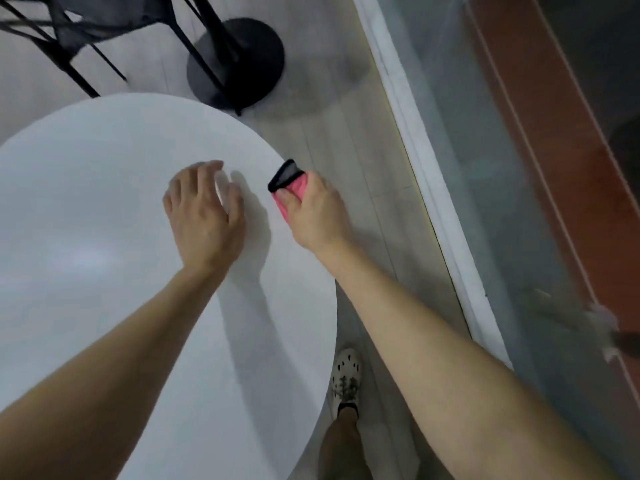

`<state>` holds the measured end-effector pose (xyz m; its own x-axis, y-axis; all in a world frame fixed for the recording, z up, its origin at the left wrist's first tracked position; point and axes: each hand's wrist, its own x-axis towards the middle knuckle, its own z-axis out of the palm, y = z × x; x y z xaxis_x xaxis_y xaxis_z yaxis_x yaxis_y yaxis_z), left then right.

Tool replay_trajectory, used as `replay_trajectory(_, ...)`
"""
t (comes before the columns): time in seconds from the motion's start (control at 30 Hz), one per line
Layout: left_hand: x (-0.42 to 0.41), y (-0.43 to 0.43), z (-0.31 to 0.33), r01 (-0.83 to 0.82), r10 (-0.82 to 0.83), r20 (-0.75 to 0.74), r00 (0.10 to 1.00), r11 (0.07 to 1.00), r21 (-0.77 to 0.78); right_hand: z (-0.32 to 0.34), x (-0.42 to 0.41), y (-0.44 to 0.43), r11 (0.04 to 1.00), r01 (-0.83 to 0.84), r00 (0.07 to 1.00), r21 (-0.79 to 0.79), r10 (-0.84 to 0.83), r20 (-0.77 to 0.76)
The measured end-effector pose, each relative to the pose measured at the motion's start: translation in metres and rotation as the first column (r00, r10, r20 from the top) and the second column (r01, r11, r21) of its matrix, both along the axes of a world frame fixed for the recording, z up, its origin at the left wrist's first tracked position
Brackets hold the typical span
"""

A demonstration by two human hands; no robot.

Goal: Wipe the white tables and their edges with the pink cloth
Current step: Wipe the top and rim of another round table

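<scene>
Right hand (320, 211) grips bunched cloth (294, 187) at table (104, 202) edge, 2 o'clock; left hand (204, 209) relaxed, holding nothing, over the top beside it. Risk: the small wad slips off the rim and skips stretches of edge, or the table shifts unbraced

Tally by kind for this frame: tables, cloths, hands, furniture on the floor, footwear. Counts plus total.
White table: 1
Pink cloth: 1
Hands: 2 (left hand, right hand)
Black chair: 1
Black round base: 1
Shoe: 1
Total: 7
</scene>
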<state>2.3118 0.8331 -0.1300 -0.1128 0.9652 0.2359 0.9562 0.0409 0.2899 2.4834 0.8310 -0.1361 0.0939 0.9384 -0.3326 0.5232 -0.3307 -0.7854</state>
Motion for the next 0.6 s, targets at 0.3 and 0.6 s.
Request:
replay_trajectory(0.3, 0.018, 0.019, -0.012, -0.123, 0.125, -0.128, 0.984, 0.992, 0.018, 0.001, 0.022, -0.080, 0.977, -0.088, 0.994, 0.193, 0.099, -0.052)
replay_trajectory(0.6, 0.016, 0.022, -0.010, -0.119, 0.116, -0.128, 0.985, 0.993, -0.021, -0.016, -0.006, 0.023, 0.902, -0.264, 0.964, 0.342, 0.257, 0.064)
